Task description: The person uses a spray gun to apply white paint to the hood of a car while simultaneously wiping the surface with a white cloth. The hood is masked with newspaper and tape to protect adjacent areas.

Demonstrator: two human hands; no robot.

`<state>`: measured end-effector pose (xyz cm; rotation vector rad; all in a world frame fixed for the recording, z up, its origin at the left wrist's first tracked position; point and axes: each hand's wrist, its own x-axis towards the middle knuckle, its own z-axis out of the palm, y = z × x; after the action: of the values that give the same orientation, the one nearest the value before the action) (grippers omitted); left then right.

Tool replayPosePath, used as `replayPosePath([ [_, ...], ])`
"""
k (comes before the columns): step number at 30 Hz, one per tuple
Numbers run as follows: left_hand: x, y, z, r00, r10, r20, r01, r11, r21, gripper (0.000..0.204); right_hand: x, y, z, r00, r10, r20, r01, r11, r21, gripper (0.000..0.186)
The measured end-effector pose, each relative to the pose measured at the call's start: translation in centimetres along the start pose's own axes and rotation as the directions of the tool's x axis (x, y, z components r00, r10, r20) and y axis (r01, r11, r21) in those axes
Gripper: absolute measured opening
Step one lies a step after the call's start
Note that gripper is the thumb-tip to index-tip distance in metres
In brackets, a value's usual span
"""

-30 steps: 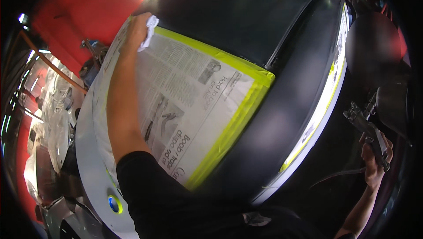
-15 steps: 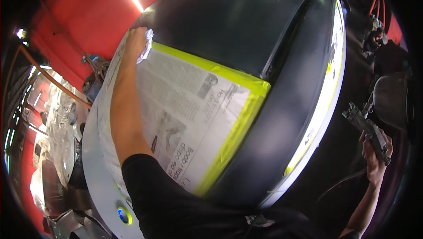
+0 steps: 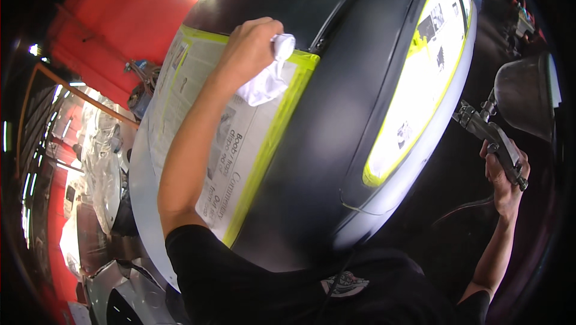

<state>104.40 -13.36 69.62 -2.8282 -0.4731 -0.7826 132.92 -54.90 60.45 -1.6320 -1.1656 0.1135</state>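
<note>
The left hand (image 3: 251,48) grips a white cloth (image 3: 264,87) over newspaper masking (image 3: 225,205) beside black bodywork (image 3: 330,115); the right hand (image 3: 504,182) grips a spray gun (image 3: 495,139), well apart. Wiping seems in hand; another stroke calls for sparing the yellow tape (image 3: 258,178).

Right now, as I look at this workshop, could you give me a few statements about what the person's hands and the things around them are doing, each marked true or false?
1. The left hand grips a crumpled white cloth. True.
2. The right hand is empty. False: that hand holds a dark spray gun.
3. Bright yellow-green tape edges the printed newspaper sheet. True.
4. The wall at the upper left is blue. False: the wall is red.
</note>
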Motion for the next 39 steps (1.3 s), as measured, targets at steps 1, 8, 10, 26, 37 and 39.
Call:
replayPosePath([
  [1, 0.1, 1.4, 0.3, 1.0, 0.006, -0.003, -0.006, 1.0, -0.007, 0.011, -0.4, 0.2, -0.7, 0.999, 0.012, 0.03, -0.012, 1.0, 0.012, 0.031],
  [8, 1.8, 7.7, 0.9, 0.999, -0.029, 0.021, 0.029, 1.0, -0.007, 0.012, -2.1, -0.1, -3.3, 0.998, 0.021, 0.062, -0.024, 0.999, 0.046, 0.032],
  [10, 2.9, 8.5, 0.8, 0.987, -0.16, -0.024, 0.158, 0.985, -0.072, 0.017, -2.0, -0.1, -3.6, 0.996, 0.047, 0.075, -0.05, 0.998, 0.043, 0.032],
  [26, 10.3, 10.9, 5.7, 0.974, -0.211, -0.083, 0.215, 0.976, 0.042, 0.015, -4.5, 3.5, -6.5, 0.999, 0.042, -0.009, -0.041, 0.996, 0.076, 0.035],
  [37, 26.5, 10.0, 14.3, 0.945, -0.295, -0.142, 0.308, 0.948, 0.08, 0.023, -4.8, 3.1, -5.6, 0.994, 0.106, 0.003, -0.106, 0.992, 0.075, 0.034],
  [39, 24.6, 8.7, 16.4, 0.904, -0.361, -0.23, 0.386, 0.919, 0.077, 0.032, -5.1, 2.8, -5.2, 0.995, 0.097, 0.026, -0.099, 0.984, 0.145, 0.028],
])
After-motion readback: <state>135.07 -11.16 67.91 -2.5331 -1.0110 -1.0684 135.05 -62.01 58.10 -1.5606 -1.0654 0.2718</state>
